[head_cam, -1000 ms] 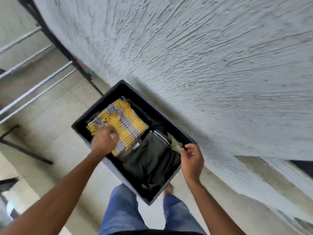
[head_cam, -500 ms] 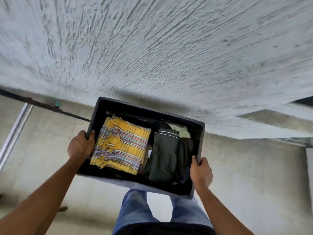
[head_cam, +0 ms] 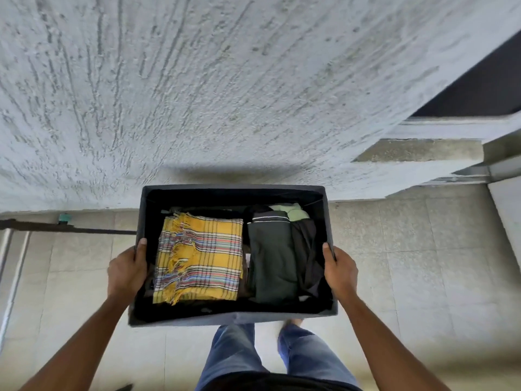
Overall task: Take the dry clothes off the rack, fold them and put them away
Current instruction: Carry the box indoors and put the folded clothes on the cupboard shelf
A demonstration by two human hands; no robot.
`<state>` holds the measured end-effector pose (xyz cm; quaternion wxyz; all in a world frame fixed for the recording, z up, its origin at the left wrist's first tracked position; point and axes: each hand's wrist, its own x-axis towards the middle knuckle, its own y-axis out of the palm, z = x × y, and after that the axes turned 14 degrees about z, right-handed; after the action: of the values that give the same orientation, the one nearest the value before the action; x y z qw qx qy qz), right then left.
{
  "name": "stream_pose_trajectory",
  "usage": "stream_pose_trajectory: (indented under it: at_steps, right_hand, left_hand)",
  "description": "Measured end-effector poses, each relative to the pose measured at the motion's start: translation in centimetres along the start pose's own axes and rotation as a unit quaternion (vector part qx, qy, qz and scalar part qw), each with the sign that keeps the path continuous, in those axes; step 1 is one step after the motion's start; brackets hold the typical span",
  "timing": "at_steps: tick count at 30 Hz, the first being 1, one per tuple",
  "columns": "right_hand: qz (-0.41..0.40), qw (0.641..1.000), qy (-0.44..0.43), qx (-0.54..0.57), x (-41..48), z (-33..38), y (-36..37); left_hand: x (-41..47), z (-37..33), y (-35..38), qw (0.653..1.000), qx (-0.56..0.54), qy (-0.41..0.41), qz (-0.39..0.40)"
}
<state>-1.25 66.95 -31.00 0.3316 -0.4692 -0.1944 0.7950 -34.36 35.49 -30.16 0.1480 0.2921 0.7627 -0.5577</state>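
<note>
A dark grey fabric storage box (head_cam: 231, 317) is held up in front of me above the floor. My left hand (head_cam: 125, 270) grips its left wall, thumb hooked over the rim. My right hand (head_cam: 339, 270) grips its right wall the same way. Inside lie a folded yellow plaid cloth (head_cam: 201, 256) with fringe on the left, a folded dark green garment (head_cam: 270, 261) with a white stripe on the right, a black garment (head_cam: 307, 249) beside it, and a pale green piece (head_cam: 294, 213) at the far right corner.
A rough grey plastered wall (head_cam: 225, 80) rises straight ahead. The drying rack's black foot (head_cam: 70, 228) and metal rails (head_cam: 14, 266) sit at the left. A ledge and dark opening (head_cam: 465, 108) are at the upper right. Tiled floor lies below, with my jeans-clad legs (head_cam: 253, 356).
My left hand left the yellow cloth and took the box's left wall. The box has turned square to me and the view swung right, away from the rack.
</note>
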Motion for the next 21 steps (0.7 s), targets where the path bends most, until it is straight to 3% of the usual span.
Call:
stream_pose_trajectory:
  at_steps: [7,14,21]
  right_hand:
    - [-0.059,0.997,0.009,0.041,-1.9,-10.6,-11.8]
    - [-0.146,0.980,0.068,0.118,-2.1,-26.9,-26.1]
    - [-0.239,0.932,0.145,0.229,-5.8,-42.2,-38.9]
  left_hand:
    - [-5.9,-11.9,7.2,0.996,-0.014,0.083,0.035]
    - [-13.3,-30.5,18.9,0.981,-0.002,0.181,0.071]
    - [-21.4,-51.1,28.9,0.931,0.073,0.327,0.145]
